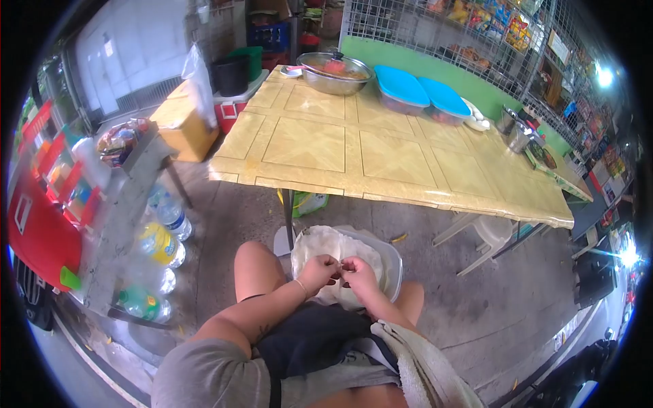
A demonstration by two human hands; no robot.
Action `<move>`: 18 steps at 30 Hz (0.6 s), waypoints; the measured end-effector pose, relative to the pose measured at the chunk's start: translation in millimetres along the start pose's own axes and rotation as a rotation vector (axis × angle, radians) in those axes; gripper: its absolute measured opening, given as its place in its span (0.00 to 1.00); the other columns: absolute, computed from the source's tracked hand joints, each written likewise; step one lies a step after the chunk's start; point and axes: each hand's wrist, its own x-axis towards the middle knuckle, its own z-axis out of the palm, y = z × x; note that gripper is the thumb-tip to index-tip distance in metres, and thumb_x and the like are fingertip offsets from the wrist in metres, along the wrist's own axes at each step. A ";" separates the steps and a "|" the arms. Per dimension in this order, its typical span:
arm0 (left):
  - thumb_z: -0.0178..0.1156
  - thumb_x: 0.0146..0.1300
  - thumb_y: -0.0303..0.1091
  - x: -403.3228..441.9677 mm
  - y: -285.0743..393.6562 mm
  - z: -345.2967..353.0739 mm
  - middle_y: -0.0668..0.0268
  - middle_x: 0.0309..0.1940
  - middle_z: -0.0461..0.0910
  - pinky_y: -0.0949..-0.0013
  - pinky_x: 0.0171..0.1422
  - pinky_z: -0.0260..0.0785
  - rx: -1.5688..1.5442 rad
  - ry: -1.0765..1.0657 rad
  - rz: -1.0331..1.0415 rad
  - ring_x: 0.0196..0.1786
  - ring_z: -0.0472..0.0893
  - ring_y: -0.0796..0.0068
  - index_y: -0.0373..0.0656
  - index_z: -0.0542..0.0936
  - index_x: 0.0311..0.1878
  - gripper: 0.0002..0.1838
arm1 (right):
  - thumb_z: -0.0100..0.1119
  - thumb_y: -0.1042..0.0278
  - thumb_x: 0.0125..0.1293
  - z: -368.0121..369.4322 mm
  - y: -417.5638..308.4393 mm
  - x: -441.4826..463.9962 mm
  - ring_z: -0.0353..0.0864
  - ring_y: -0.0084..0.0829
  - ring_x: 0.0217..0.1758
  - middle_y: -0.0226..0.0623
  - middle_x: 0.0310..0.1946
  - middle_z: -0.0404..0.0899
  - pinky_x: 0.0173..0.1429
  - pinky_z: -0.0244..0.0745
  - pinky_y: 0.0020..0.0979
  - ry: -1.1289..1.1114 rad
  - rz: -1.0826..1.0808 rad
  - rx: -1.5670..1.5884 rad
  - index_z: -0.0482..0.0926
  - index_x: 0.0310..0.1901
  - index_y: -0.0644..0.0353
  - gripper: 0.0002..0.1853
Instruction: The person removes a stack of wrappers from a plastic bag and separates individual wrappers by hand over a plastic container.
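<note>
Two hands at work here: left hand and right hand, both sets of fingers curled in, tips almost meeting; anything pinched between them is too small to tell. Right beneath the fingers, pale round sheets, stacked too closely to count, spread over one clear tub between the knees, its rim curving just right of the fingers.

Out left, at least four bottles stand in a row. To the right, concrete floor runs out wide, with one white plastic seat farther off. Straight ahead now, beyond a strip of floor, the near edge of the tabletop cuts across, higher than the fingers, its cover tan and square-patterned. At its far side: one lidded steel pan, then two blue-lidded containers to the right. Behind those, a green wall and metal grille.
</note>
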 end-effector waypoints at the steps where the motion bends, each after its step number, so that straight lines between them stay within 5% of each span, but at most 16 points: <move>1: 0.61 0.70 0.33 4.0 -7.0 0.8 0.66 0.34 0.83 0.71 0.39 0.76 -0.073 -0.013 -0.014 0.35 0.83 0.75 0.41 0.80 0.40 0.06 | 0.62 0.72 0.69 -2.1 1.6 -1.0 0.82 0.23 0.39 0.31 0.38 0.82 0.37 0.79 0.27 -0.002 0.001 0.016 0.79 0.48 0.60 0.08; 8: 0.61 0.72 0.33 12.2 -25.9 -0.2 0.69 0.34 0.82 0.70 0.43 0.74 -0.364 -0.102 -0.088 0.38 0.81 0.77 0.44 0.80 0.38 0.06 | 0.62 0.70 0.70 -4.8 -0.8 -3.2 0.82 0.23 0.35 0.31 0.35 0.83 0.36 0.80 0.27 0.024 0.056 0.051 0.80 0.40 0.62 0.05; 18: 0.60 0.70 0.36 4.8 -12.0 -0.6 0.62 0.32 0.84 0.65 0.40 0.76 0.162 -0.020 0.140 0.34 0.83 0.72 0.39 0.81 0.40 0.09 | 0.60 0.73 0.66 -4.7 21.0 10.5 0.82 0.23 0.29 0.34 0.28 0.83 0.34 0.80 0.28 0.141 -0.189 -0.391 0.82 0.36 0.66 0.05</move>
